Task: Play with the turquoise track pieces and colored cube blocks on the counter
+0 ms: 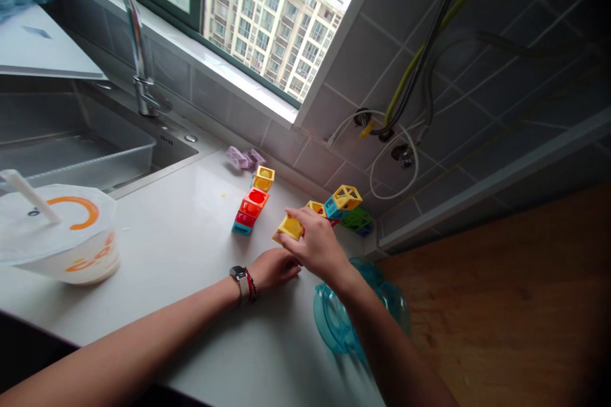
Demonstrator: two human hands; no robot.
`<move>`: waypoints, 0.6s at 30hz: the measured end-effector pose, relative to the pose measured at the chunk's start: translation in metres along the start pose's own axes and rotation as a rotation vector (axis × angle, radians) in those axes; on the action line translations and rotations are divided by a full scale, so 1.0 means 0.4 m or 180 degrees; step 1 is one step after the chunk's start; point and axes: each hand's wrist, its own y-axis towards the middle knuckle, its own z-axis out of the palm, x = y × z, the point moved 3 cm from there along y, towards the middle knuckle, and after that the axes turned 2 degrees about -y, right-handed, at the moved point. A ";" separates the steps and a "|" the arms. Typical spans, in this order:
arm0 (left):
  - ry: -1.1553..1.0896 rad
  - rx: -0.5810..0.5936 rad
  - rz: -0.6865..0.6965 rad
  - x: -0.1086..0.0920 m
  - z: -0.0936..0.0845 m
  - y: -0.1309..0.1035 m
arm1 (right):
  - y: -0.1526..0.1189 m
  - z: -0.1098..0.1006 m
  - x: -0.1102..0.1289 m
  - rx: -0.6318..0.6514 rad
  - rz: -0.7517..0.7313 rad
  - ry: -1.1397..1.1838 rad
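Observation:
My right hand (317, 238) pinches a yellow toy block (290, 227) between thumb and fingers above the counter. Just below it my left hand (274, 268), with a watch at the wrist, rests on the counter; its fingers are loosely bent and hold nothing I can see. To the left stands a stack of blocks: a yellow block (263, 178) on top, a red block (252, 202) and a blue block (242, 224) at the bottom. Behind my right hand is another group, with a yellow frame block (347, 196) over a blue block (335, 207); its lower part is hidden.
A clear teal container (329, 318) stands by my right forearm at the counter's edge. Purple blocks (244, 158) and a green piece (356, 219) lie near the wall. At left are a drink cup (90, 261), a sink (174, 149) and a faucet (138, 57).

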 end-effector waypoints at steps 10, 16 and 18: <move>0.0427 0.0198 0.0014 -0.009 -0.002 -0.002 | 0.145 0.084 -0.035 0.0032 -0.0018 -0.0110; 0.0456 0.0243 0.0002 -0.006 0.001 -0.001 | 0.158 0.081 -0.019 0.0107 -0.0037 -0.0007; 0.0468 0.0244 0.0006 -0.005 0.001 -0.001 | 0.157 0.088 -0.022 0.0081 -0.0015 0.0048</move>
